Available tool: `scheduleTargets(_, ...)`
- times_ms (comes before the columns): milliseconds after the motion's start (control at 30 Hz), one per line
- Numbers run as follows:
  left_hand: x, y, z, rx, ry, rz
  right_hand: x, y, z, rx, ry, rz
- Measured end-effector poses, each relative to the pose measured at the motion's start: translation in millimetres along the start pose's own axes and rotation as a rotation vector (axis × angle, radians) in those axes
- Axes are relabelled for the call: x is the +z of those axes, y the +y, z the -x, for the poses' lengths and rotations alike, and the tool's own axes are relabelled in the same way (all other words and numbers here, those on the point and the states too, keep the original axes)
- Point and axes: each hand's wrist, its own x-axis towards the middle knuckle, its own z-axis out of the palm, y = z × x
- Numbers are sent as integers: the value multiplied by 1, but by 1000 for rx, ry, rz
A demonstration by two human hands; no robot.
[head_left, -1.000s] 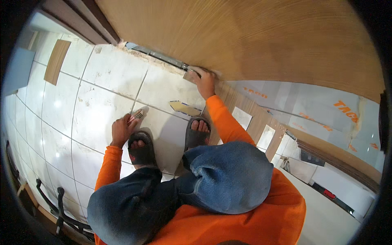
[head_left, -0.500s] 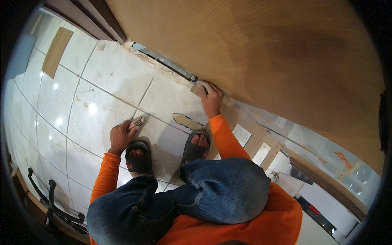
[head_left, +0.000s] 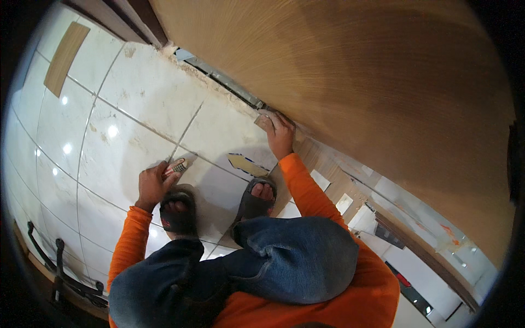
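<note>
My left hand [head_left: 151, 186] is closed around a small red-and-white object with a dark checkered patch [head_left: 175, 166], held just above the floor tiles beside my left sandal [head_left: 178, 213]. I cannot make out its exact kind. Reaching to the foot of a large wooden panel [head_left: 350, 71], my right hand [head_left: 280, 134] has its fingers curled around the end of a thin brown wood strip [head_left: 263, 123]. The fingertips are partly hidden at the panel's lower edge. Beyond them a narrow gap with a grey metal strip [head_left: 229, 86] runs along the panel's base.
A pointed beige scrap with blue edges [head_left: 249, 164] lies in front of my right sandal [head_left: 257, 198]. A wood-grain plank [head_left: 66, 59] rests on the tiles at far left. Dark chair legs [head_left: 59, 262] stand at lower left. Wooden boards [head_left: 426, 254] lie at right.
The whole view has shifted slightly. Both hands keep their holds; my left hand has turned a little with the small object. My right hand stays at the panel's base.
</note>
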Motion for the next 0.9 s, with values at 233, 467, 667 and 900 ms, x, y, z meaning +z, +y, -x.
scheduleTargets(233, -3, -1, -2, -18, -45, 45, 14, 1, -14, -83, -87, 174)
scheduleTargets(467, -2, -2, -3, -23, -53, 57, 13, 11, 20, 183, 130, -82)
scheduleTargets(667, -4, -5, -3, -7, -84, 65, 10, -3, 18, 379, 78, -268)
scheduleTargets(900, -5, -1, -2, -26, -66, 56, 3, 1, 13, 218, -8, -134)
